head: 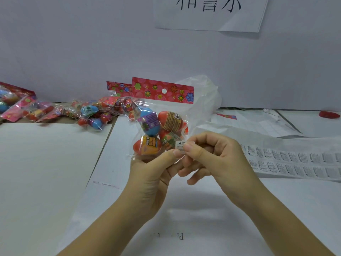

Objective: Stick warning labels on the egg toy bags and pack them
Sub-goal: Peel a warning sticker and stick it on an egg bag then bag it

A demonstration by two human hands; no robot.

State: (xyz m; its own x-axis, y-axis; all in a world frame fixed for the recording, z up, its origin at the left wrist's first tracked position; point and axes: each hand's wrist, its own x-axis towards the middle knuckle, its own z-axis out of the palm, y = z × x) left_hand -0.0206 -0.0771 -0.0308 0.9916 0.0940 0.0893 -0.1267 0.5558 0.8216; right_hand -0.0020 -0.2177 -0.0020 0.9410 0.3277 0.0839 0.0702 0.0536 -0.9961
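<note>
- We note a pale wall (73,43) across the far side, with a paper sign (210,13) fixed at its top centre.
- White table (203,209) fills the near half; a large white board (46,163) lies on its left part.
- Label sheet (295,163) lies flat on the right, with rows of small printed stickers running off the right edge.
- Pile of bags (88,113) lies at the far left, against the wall: clear packets with red flowered headers and coloured eggs inside.
- Crumpled clear plastic (204,93) stands at the far centre, behind the held packet.
- Egg toy bag (158,117) is held upright above the table centre, red header on top, with blue, red and orange eggs inside.
- Left hand (151,172) grips the bag's bottom edge: thumb on the front, fingers curled behind.
- Right hand (215,157) pinches the warning label (180,145) between thumb and forefinger, other fingers curled under.
- The label lies against the bag's lower right corner, touching the left thumb tip. We cannot tell whether it is stuck down.
- Small red thing (329,114) lies at the far right edge, too blurred to identify.
</note>
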